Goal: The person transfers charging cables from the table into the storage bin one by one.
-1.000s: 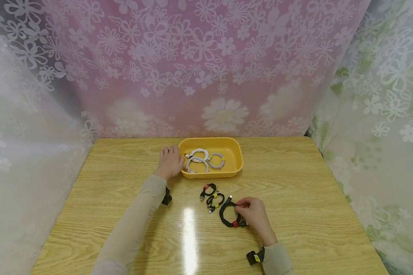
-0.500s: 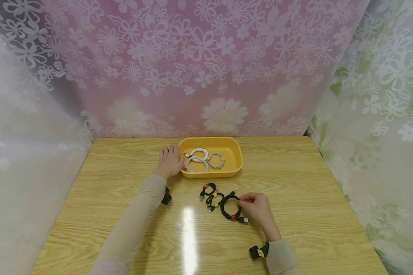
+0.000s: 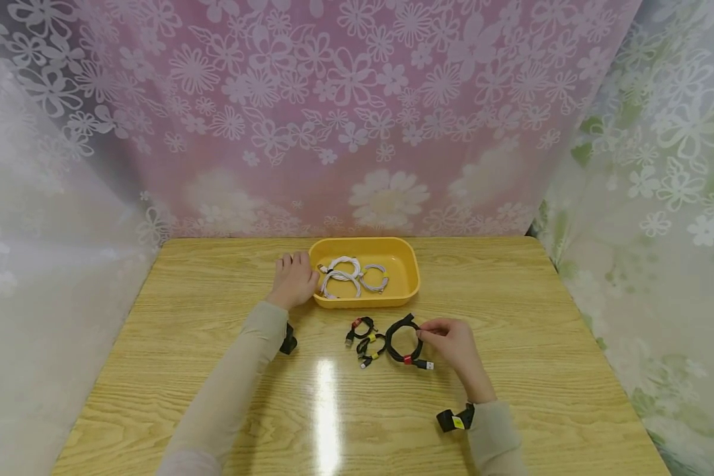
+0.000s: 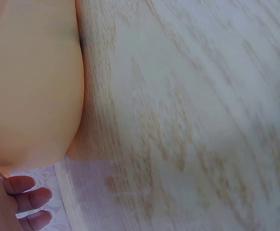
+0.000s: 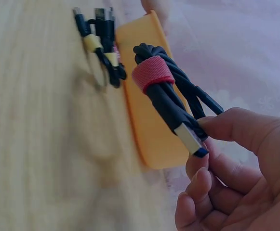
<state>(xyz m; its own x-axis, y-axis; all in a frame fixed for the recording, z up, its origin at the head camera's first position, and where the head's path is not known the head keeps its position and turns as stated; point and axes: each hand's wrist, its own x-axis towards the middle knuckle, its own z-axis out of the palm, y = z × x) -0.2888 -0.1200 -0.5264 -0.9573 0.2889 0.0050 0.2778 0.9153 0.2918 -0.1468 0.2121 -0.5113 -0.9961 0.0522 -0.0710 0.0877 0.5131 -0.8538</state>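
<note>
My right hand (image 3: 452, 344) pinches a coiled black USB cable (image 3: 390, 350) by the side of its loop. In the right wrist view this USB cable (image 5: 171, 103) hangs above the table, bound with a red strap, its metal plug pointing down. At the left end of a yellow bin (image 3: 365, 303) my left hand (image 3: 295, 281) holds the rim, thumb over the edge. Past that end, in the left wrist view, several curled fingers (image 4: 33, 199) show; the thumb is hidden there. White coiled cables (image 3: 341, 284) and a grey one (image 3: 374, 278) lie inside the bin.
Two smaller black cables lie on the wooden table (image 3: 214, 317) before the bin: one with a red tie (image 3: 361, 328), one with yellow ties (image 3: 370, 348). A pink flowered curtain (image 3: 357, 132) hangs behind the table, and pale ones flank both sides.
My right hand has raised the black USB cable and moved it away from me, slightly right, toward the bin. My left hand and the bin have stayed in place.
</note>
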